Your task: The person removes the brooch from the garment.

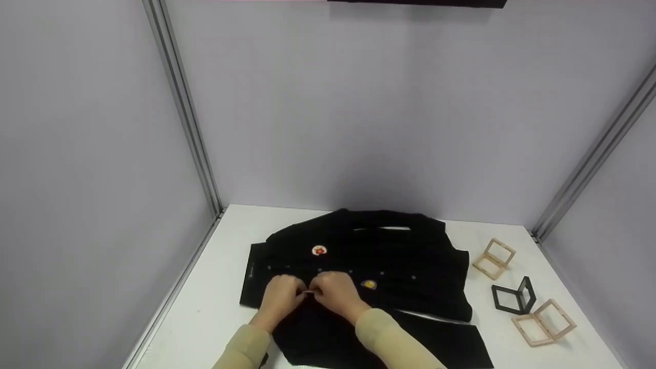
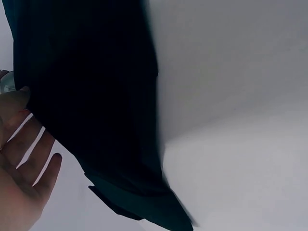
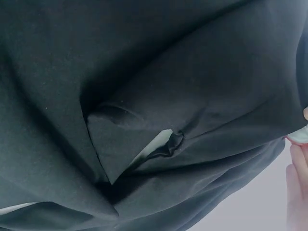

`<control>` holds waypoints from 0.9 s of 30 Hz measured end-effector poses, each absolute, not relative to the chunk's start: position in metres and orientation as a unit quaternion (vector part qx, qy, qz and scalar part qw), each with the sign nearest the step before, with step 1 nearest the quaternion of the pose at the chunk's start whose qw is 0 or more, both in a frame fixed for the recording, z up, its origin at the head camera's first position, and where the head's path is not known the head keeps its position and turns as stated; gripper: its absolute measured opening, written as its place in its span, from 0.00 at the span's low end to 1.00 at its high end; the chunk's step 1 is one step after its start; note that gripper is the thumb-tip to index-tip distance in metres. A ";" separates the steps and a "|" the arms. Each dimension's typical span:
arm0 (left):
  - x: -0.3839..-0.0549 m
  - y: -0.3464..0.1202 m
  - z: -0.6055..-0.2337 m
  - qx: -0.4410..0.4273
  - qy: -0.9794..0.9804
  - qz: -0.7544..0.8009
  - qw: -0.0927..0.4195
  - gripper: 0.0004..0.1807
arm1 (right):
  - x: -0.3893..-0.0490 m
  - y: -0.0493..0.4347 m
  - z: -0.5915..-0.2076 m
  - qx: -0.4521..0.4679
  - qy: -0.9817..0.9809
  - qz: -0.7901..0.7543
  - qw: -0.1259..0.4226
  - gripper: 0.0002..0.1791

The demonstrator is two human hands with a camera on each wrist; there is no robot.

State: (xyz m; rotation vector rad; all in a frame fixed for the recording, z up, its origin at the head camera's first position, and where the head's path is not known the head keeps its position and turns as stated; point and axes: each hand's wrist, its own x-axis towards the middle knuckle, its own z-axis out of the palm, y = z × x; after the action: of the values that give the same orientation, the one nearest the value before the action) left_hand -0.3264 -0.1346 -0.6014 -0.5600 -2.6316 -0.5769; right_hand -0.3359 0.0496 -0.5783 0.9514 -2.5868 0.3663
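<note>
A black shirt (image 1: 389, 251) with a row of small buttons lies spread on the white table (image 1: 205, 312). My left hand (image 1: 281, 297) and right hand (image 1: 335, 292) meet over its near part, fingertips close together. Between them the thumbs and fingers pinch a small pale badge (image 3: 298, 136) with a reddish edge, along with the cloth. From the left wrist, the left hand (image 2: 24, 163) has its thumb on the raised cloth edge, other fingers spread behind. Two round badges sit on the shirt: a red-and-white one (image 1: 319, 250) and a yellow one (image 1: 368, 284).
Toward the right side stand a pale hinged frame (image 1: 494, 258), a black hinged frame (image 1: 515, 297) and another pale frame (image 1: 543, 323). A flat black board (image 1: 251, 277) pokes out under the shirt's left end. Grey walls enclose the table's back and sides.
</note>
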 end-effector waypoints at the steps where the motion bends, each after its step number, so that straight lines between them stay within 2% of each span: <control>1: -0.327 -0.134 -0.601 -0.200 -0.938 -0.202 0.200 0.06 | -0.336 0.050 -0.577 0.331 -0.920 0.134 0.163 0.05; 11: -0.327 -0.133 -0.599 -0.201 -0.936 -0.174 0.232 0.07 | -0.344 0.055 -0.567 0.262 -0.944 0.199 0.007 0.03; 27: -0.326 -0.134 -0.598 -0.205 -0.932 -0.166 0.249 0.06 | -0.353 0.061 -0.558 0.201 -0.913 0.338 -0.110 0.03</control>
State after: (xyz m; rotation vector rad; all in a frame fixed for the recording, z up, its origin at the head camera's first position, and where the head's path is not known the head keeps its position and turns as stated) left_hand -0.3264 -0.1344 -0.5976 -0.5594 -2.5381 -0.4515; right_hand -0.3527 0.0611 -0.5581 0.6796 -3.0875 1.1426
